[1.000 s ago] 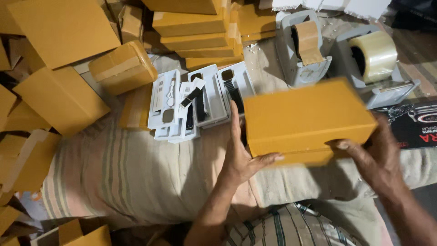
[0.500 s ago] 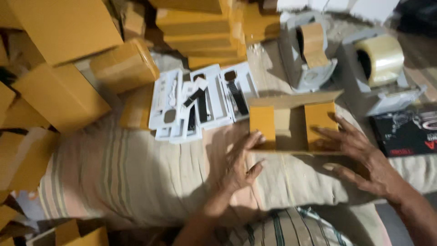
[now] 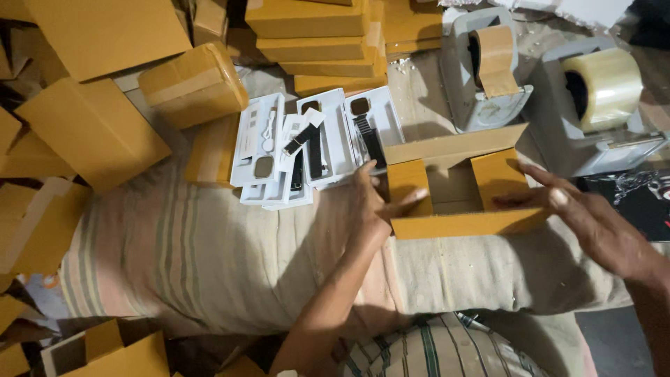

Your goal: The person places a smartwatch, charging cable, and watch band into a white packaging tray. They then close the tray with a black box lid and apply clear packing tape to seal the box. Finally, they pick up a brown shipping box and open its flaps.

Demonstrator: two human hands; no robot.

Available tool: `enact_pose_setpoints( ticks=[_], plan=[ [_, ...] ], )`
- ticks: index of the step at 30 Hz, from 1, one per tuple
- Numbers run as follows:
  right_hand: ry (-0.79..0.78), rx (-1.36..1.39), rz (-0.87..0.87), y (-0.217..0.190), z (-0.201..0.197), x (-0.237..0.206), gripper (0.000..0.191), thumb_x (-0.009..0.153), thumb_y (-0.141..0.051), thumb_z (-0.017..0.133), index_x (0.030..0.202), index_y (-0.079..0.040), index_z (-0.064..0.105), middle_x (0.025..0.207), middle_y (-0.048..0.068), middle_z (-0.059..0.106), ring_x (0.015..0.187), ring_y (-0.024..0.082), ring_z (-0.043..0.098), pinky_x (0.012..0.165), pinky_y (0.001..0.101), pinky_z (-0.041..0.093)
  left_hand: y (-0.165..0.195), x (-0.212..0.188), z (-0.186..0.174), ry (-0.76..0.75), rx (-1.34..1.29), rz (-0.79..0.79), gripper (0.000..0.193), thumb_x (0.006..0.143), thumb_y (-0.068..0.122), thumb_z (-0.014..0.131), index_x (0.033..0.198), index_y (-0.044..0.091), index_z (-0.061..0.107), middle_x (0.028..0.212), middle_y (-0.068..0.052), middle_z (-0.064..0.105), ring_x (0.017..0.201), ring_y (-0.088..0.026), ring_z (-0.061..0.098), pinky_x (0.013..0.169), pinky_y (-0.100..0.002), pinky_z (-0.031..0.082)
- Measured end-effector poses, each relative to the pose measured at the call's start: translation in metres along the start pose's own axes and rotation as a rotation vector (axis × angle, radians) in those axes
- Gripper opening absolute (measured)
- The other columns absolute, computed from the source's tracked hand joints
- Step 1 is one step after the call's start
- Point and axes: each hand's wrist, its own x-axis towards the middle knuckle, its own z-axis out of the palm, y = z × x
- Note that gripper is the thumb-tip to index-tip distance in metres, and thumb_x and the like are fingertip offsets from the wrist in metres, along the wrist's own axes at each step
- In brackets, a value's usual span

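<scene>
A striped cloth pad [image 3: 209,258] laid across the person's lap serves as the work surface, ringed by heaps of flat yellow cartons [image 3: 91,132]. Near its right edge lies an open yellow box [image 3: 453,192], flaps spread, its hollow facing up and showing nothing inside. The left hand [image 3: 373,202] rests against the box's left flap, fingers loosely open and holding nothing, apparently to steady it; the right hand [image 3: 593,220] reaches in from the right, fingers spread flat over the right flap and near wall, gripping nothing. Just left of the box, at the pad's far edge, white trays of watches [image 3: 314,143] sit fanned within reach. Beyond stand two grey tape dispensers [image 3: 488,77], one brown roll, one clear.
</scene>
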Motion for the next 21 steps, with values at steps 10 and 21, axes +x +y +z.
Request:
enact_pose_setpoints(
  ticks=[10,21],
  plan=[
    [0.066,0.074,-0.243,0.016,0.021,-0.009,0.072,0.101,-0.056,0.043,0.127,0.005,0.071,0.146,0.019,0.065,0.161,0.038,0.017,0.123,0.0546,0.025,0.005,0.01,0.027,-0.147,0.244,0.029,0.086,0.088,0.06,0.07,0.143,0.001,0.042,0.126,-0.027,0.057,0.111,-0.039,0.06,0.092,-0.051,0.05],
    [0.05,0.085,-0.035,-0.018,0.024,-0.049,0.072,0.099,-0.056,0.035,0.138,-0.002,0.063,0.146,0.019,0.062,0.146,0.038,0.044,0.12,0.0498,0.027,0.008,-0.01,0.022,-0.176,0.232,-0.028,0.085,0.097,0.063,0.065,0.146,-0.002,0.042,0.135,-0.031,0.056,0.127,-0.046,0.055,0.107,-0.051,0.047]
  ],
)
